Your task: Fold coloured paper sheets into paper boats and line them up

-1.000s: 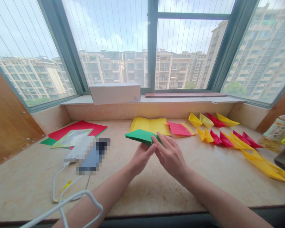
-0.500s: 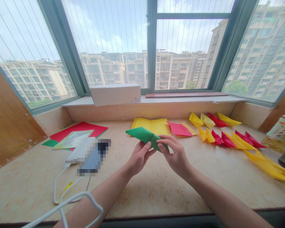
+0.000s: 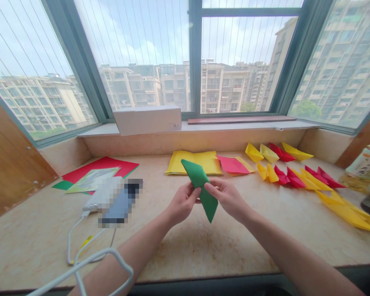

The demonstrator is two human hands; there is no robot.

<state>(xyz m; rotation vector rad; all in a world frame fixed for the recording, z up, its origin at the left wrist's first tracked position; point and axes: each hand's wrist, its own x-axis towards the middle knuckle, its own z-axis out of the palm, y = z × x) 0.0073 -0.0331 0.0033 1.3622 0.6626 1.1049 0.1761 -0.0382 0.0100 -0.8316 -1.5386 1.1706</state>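
Note:
A green folded paper [image 3: 197, 174] is held up above the counter, slanting from upper left to lower right, with pointed ends. My left hand [image 3: 184, 202] grips its left side near the middle, thumb on the front face. On the other side my right hand [image 3: 228, 197] pinches it with the thumb in front and the fingers behind, partly hidden. Behind the green paper lie yellow paper sheets [image 3: 172, 163] and a red paper square [image 3: 233, 165] on a yellow one. To the right stand several folded paper boats, among them a yellow one [image 3: 347, 211] and a red one [image 3: 286, 176].
Red sheets [image 3: 101, 164], a white power bank [image 3: 95, 199], a phone with a blurred screen [image 3: 119, 205] and a white cable [image 3: 95, 255] lie at left. A white box [image 3: 148, 120] sits on the window ledge. A bottle [image 3: 365, 164] stands at the far right.
The green paper has turned clockwise from nearly level to a steep slant, its right end now pointing down. Both hands have shifted their grip toward its middle.

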